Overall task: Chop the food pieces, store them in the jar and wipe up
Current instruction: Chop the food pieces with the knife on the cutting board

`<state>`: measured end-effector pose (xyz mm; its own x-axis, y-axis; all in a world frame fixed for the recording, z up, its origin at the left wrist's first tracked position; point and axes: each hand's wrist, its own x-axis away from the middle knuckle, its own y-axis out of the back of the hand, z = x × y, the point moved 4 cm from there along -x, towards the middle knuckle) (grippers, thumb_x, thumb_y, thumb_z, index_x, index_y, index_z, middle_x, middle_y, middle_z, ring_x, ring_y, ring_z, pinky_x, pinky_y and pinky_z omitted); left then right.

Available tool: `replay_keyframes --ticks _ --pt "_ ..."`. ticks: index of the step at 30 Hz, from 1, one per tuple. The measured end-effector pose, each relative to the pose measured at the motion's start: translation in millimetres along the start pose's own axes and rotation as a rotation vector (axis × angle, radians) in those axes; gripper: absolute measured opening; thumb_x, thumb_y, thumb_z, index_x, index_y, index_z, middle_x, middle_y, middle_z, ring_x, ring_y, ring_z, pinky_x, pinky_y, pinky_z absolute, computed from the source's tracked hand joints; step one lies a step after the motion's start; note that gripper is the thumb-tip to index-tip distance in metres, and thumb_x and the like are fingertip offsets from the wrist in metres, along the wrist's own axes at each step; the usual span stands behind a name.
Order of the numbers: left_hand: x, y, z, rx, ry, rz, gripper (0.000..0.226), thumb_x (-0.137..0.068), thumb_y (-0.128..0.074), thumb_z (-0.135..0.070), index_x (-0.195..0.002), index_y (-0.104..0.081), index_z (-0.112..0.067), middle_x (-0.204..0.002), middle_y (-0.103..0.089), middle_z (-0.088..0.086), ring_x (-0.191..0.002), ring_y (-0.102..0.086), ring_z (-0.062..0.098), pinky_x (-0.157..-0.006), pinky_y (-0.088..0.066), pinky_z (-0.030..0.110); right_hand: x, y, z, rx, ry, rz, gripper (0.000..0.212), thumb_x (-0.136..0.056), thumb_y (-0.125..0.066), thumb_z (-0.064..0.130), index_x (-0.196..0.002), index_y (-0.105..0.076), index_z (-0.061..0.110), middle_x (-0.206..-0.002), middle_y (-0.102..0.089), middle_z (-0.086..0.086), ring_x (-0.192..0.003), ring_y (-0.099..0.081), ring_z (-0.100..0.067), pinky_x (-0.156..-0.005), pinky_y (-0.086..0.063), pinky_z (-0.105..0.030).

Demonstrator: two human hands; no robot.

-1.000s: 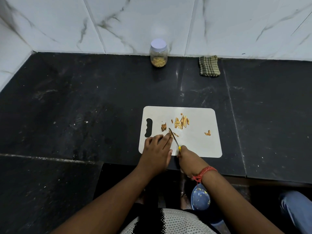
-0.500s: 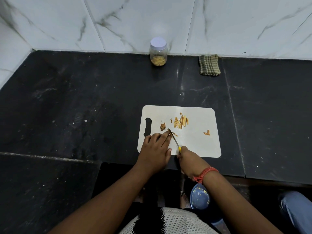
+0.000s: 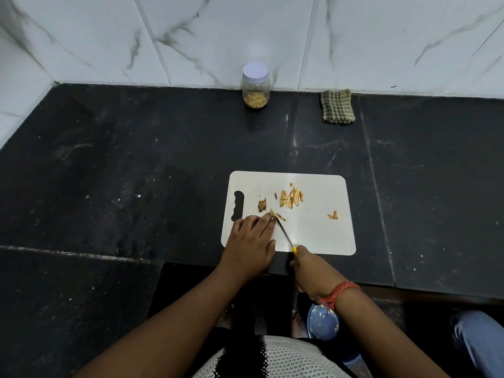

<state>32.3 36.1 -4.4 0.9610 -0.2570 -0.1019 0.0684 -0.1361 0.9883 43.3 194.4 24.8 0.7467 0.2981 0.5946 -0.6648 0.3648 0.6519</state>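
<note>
Black stone worktop (image 3: 136,165), marble wall behind. I log:
- Board (image 3: 321,230), white, at the near edge.
- Food (image 3: 290,198): cut strips mid-board, one bit at the right.
- Knife (image 3: 284,232): right hand (image 3: 311,271) grips its yellow handle, tip at a strip.
- Left hand (image 3: 249,245): flat, fingers extended onto the strip.
- Jar (image 3: 255,85), lidded, by the wall.
- Cloth (image 3: 337,106) to its right.

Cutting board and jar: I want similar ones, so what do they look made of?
The cutting board looks like thin white plastic: smooth matte face, rounded corners, moulded handle slot. The jar is clear, glass or plastic, I cannot tell which; its pale lid looks like plastic.
</note>
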Motion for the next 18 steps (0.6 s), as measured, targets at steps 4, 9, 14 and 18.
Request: replay_keyframes --ticks 4,9,14,18 --pt "0 -1 0 0.014 0.005 -0.002 0.051 -0.097 -0.044 -0.039 -0.142 -0.053 -0.014 -0.149 -0.049 0.002 -0.123 -0.048 0.023 -0.101 -0.042 0.044 9 0 2 -0.035 0.007 0.058 0.006 -0.098 -0.038 0.006 -0.1 -0.038 0.011 -0.07 -0.048 0.0 -0.053 -0.045 -0.008 -0.041 -0.028 -0.015" --pt "2 -1 -1 0.024 0.001 -0.025 0.051 -0.096 -0.045 -0.038 -0.14 -0.055 -0.013 -0.148 -0.05 0.003 -0.122 -0.05 0.023 -0.1 -0.042 0.044 20 1 7 -0.462 -0.042 0.072 0.015 -0.103 -0.038 0.026 -0.094 -0.04 0.014 -0.057 -0.052 -0.008 -0.028 -0.037 -0.015 -0.035 -0.031 -0.019" --pt "3 -2 1 0.037 -0.007 -0.052 0.048 -0.097 -0.046 -0.038 -0.137 -0.056 -0.014 -0.15 -0.049 0.003 -0.123 -0.05 0.024 -0.1 -0.041 0.044 20 2 9 -0.678 -0.063 0.02 0.017 -0.105 -0.038 0.028 -0.092 -0.039 0.016 -0.055 -0.052 -0.006 -0.032 -0.034 -0.019 -0.037 -0.032 -0.022" --pt "4 -2 1 0.052 -0.011 -0.049 0.049 -0.097 -0.045 -0.038 -0.14 -0.053 -0.015 -0.151 -0.048 0.002 -0.124 -0.049 0.024 -0.101 -0.041 0.044 13 6 8 -0.595 -0.076 0.008 0.016 -0.105 -0.036 0.03 -0.094 -0.04 0.019 -0.058 -0.055 -0.005 -0.033 -0.039 -0.016 -0.038 -0.036 -0.022"
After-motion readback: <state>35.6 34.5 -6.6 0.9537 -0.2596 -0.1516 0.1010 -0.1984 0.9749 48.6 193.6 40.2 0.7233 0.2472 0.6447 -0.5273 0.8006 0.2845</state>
